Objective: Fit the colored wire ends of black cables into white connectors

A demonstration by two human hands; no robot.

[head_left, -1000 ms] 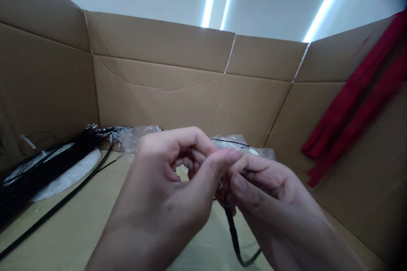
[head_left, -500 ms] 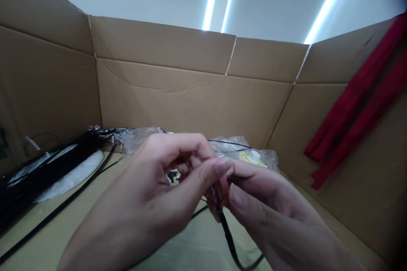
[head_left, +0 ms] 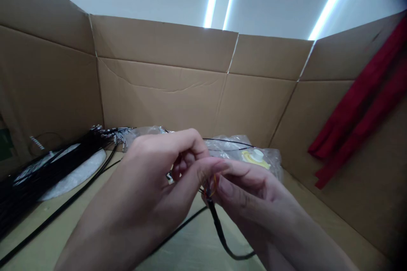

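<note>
My left hand (head_left: 149, 194) and my right hand (head_left: 254, 203) meet in the middle of the view, fingertips pinched together on the end of a thin black cable (head_left: 222, 239). Short coloured wire ends, red and orange, show at the cable's tip (head_left: 210, 186) between my thumbs. The cable hangs in a loop below my right hand. A small dark connector piece (head_left: 170, 176) shows under my left fingers; whether my fingers touch it I cannot tell.
Cardboard walls (head_left: 165, 80) surround a cardboard work surface (head_left: 79, 228). A bundle of black cables (head_left: 47, 169) lies at the left on a white sheet. Clear plastic bags (head_left: 248, 154) with small parts sit behind my hands. Red fabric strips (head_left: 359, 110) hang at the right.
Both hands shifted slightly left and down, and the coloured wire ends at the cable tip have come more into sight between my thumbs. The cable loop swung left.
</note>
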